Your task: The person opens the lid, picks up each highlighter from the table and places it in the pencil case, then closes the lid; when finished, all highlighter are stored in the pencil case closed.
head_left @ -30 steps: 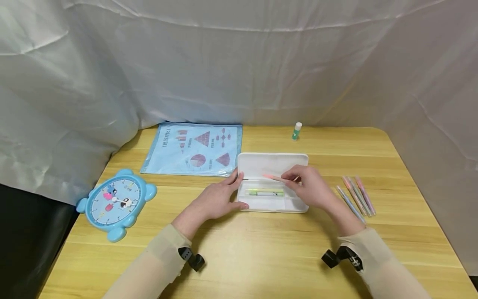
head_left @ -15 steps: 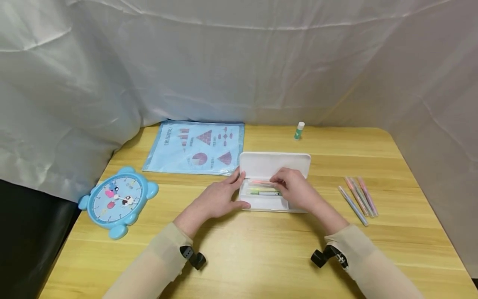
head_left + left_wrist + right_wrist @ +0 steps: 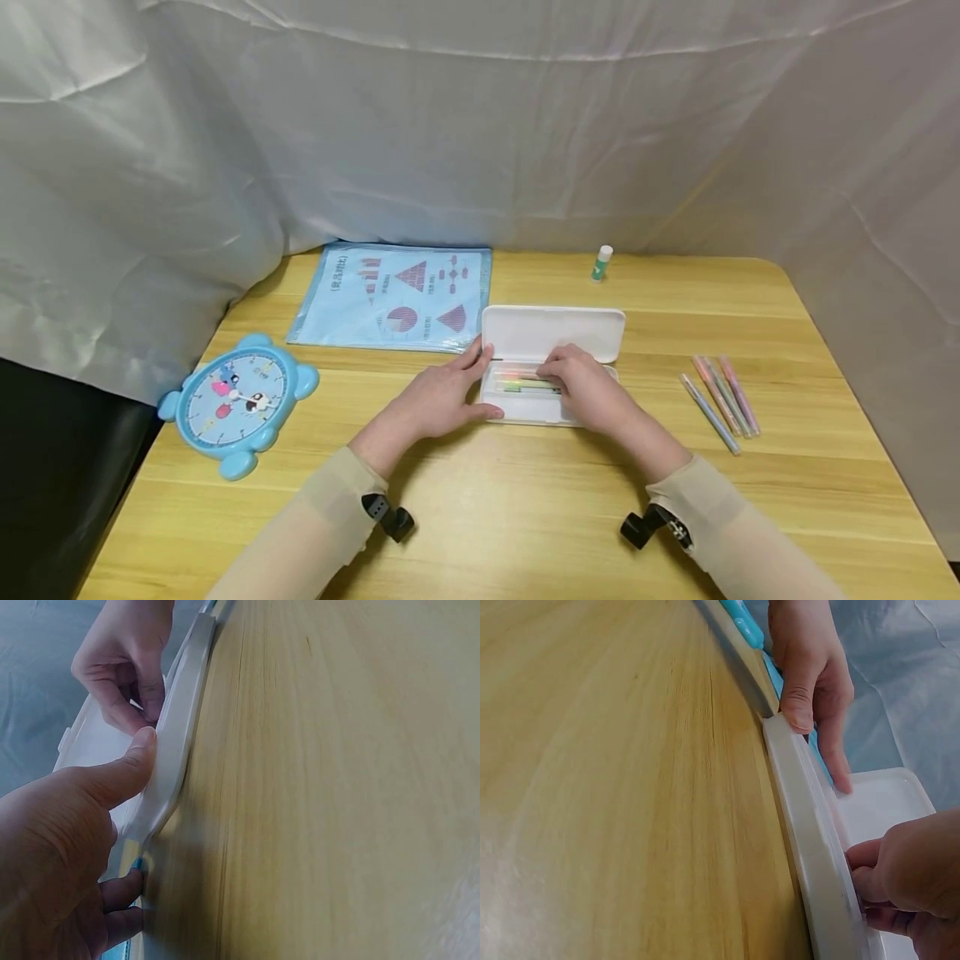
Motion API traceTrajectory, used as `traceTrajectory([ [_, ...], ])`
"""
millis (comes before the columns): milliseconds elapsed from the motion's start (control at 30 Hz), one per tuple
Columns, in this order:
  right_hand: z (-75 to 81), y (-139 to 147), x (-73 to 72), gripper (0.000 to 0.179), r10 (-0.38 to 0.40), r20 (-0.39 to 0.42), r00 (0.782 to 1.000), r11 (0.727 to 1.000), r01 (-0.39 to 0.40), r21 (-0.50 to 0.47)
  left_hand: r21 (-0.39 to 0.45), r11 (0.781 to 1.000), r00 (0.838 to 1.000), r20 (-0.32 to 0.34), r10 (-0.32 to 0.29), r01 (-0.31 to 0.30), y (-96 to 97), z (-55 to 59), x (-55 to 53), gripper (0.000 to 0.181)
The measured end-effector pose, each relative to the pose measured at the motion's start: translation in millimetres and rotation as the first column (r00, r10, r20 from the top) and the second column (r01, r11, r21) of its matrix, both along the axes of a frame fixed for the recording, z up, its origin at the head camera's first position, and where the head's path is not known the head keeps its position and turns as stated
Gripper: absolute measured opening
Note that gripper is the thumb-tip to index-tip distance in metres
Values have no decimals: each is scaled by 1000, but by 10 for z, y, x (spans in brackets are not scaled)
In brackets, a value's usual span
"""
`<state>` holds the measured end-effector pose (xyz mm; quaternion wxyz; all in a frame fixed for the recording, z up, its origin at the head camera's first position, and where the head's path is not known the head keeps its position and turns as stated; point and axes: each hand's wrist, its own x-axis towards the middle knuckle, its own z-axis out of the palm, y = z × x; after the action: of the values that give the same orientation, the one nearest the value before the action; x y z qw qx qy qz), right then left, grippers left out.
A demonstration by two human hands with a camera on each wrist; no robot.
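Observation:
A white pencil case (image 3: 552, 332) lies with its lid raised on the table, mid-view in the head view. My left hand (image 3: 438, 402) holds its left end, thumb at the front wall and index finger by the hinge corner. Inside the tray, my right hand (image 3: 588, 390) has curled fingers at the right end of an orange pen (image 3: 516, 374), seemingly pinching it; the fingertips are partly hidden. Just in front of that pen lies a yellow-green pen (image 3: 519, 387). In the right wrist view, the case's front wall (image 3: 804, 825) hides the pens.
Several coloured pens (image 3: 724, 395) lie to the right of the case. A glue stick (image 3: 602, 263) stands behind it. At the back left is a blue printed bag (image 3: 390, 296); a blue toy clock (image 3: 238, 402) lies on the left. Grey cloth (image 3: 480, 125) hangs behind the table.
My right hand has lowered the orange pen from above the case into the tray, moving left and slightly down. The left hand keeps its place on the case.

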<state>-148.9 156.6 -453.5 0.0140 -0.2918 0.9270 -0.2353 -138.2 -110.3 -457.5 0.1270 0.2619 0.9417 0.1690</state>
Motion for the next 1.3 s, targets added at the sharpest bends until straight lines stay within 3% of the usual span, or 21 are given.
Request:
traceTrajectory([
  [400,-6,45,-33,18,8,-36,999,997,-10,-73,11,1000,1000,4,1,-1,4,25,2,102],
  [700,96,181,-7,13,-2,-56,998,992,-6,-129,1,1000,1000,3,-10,10,1,22,-8,103],
  [1067,361,578,125,19,-96,10,995,970,96,-224,8,1000,1000,-3,-3,3,-18,14,8,102],
  [1300,449,979,274,17,-233,-67,970,954,215,-211,8,1000,1000,4,-3,3,-3,13,-1,103],
])
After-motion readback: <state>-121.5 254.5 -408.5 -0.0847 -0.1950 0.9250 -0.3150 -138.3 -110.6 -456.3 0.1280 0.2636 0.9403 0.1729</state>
